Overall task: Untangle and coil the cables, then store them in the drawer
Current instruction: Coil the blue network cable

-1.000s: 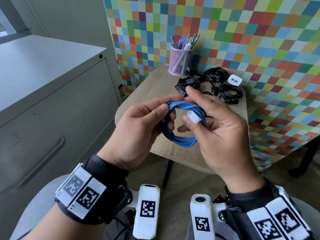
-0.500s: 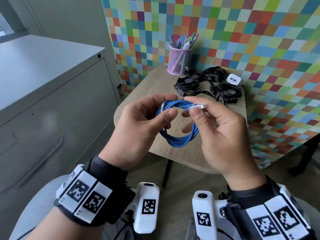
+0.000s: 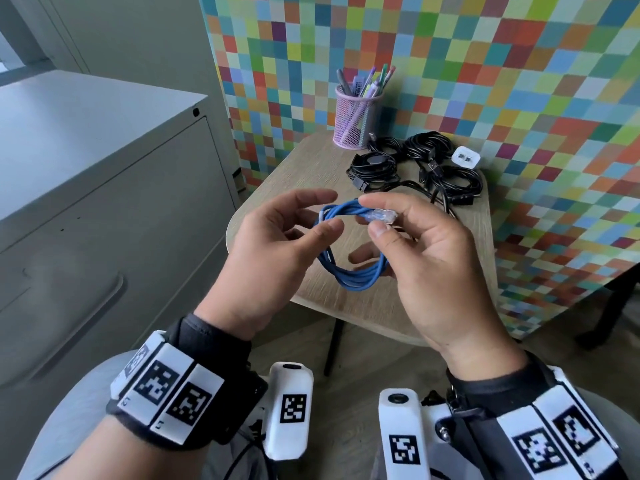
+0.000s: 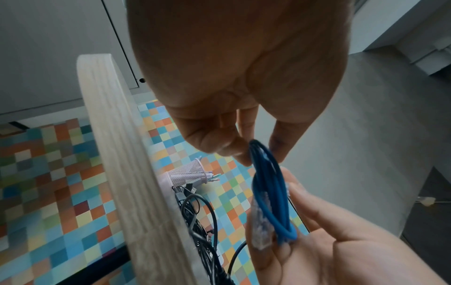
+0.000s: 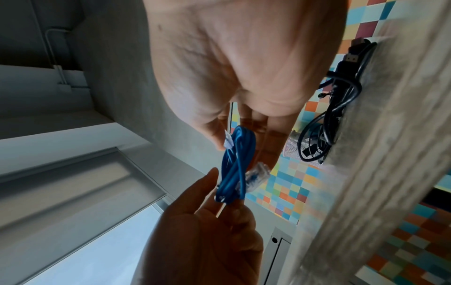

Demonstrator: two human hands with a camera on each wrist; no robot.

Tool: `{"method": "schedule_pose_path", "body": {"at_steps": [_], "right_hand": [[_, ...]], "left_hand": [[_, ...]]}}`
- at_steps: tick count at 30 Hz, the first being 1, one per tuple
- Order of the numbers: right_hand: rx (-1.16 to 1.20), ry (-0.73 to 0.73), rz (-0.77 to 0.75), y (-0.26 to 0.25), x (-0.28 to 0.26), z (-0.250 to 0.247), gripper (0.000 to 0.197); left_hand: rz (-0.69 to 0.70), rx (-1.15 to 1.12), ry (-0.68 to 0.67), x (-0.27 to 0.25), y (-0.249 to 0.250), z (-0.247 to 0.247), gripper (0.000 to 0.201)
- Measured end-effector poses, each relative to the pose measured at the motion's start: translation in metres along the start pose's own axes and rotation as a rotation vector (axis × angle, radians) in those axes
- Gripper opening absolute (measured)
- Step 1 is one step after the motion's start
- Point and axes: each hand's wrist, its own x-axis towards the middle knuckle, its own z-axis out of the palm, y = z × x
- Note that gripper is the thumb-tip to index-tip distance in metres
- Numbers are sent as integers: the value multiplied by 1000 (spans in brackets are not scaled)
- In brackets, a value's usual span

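Observation:
A blue cable (image 3: 349,275), wound into a small coil, hangs in the air between both hands above the near edge of the wooden table (image 3: 311,161). My left hand (image 3: 327,213) holds the coil's left side between thumb and curled fingers, with the index finger raised off it; the left wrist view shows the coil (image 4: 266,185) between them. My right hand (image 3: 375,218) pinches the cable's clear plug (image 3: 381,216) between index finger and thumb at the top of the coil. Several black cables (image 3: 415,164) lie bundled at the back of the table.
A grey metal cabinet (image 3: 104,188) with recessed drawer handles stands to the left of the table. A pink mesh pen cup (image 3: 353,119) and a white charger (image 3: 465,157) sit beside the black cables. A checkered panel rises behind the table.
My right hand has drawn the clear plug from the coil's middle up to its top. My left index finger has lifted off the coil. Both hands have dropped a little.

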Motion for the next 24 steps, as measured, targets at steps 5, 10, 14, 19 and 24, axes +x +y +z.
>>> {"method": "schedule_pose_path", "body": {"at_steps": [5,10,14,19,24], "right_hand": [[29,19,48,3,2,-2,30],[55,-21,121,6,4,-8,29],[45,-23,147,9,6,-15,29],[44,27,182,12,6,-26,27],[92,68,191,8,7,-38,23]], "left_hand": [[-47,-47,-22,-1,0,2,31],[-26,-69,-43,-3,-2,6,32],[30,-16,-105,-6,0,12,23],[71,164,-298,-6,5,11,31],[243,477,-363,-4,14,17,37]]}}
